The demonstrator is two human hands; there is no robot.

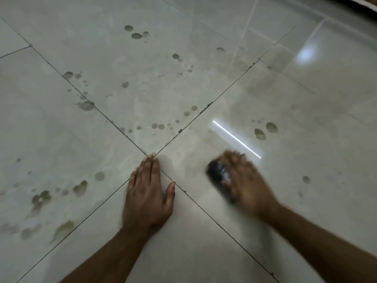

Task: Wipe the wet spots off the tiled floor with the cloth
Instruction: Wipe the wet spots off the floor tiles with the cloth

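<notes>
My right hand (246, 180) presses a small dark cloth (218, 174) onto the pale tiled floor (193, 231); both are blurred with motion, and most of the cloth is hidden under the palm. My left hand (148, 193) lies flat on the floor, fingers together, at the crossing of the grout lines, holding nothing. Wet spots dot the tiles: a pair (265, 130) beyond the right hand, a single spot (306, 179) to its right, a cluster (44, 198) at the left, and several more (157, 126) on the far tile.
Dark grout lines (114, 123) cross diagonally under my left hand. A bright streak of reflected light (236, 138) lies just beyond my right hand. A dark edge (365, 3) runs along the top right corner.
</notes>
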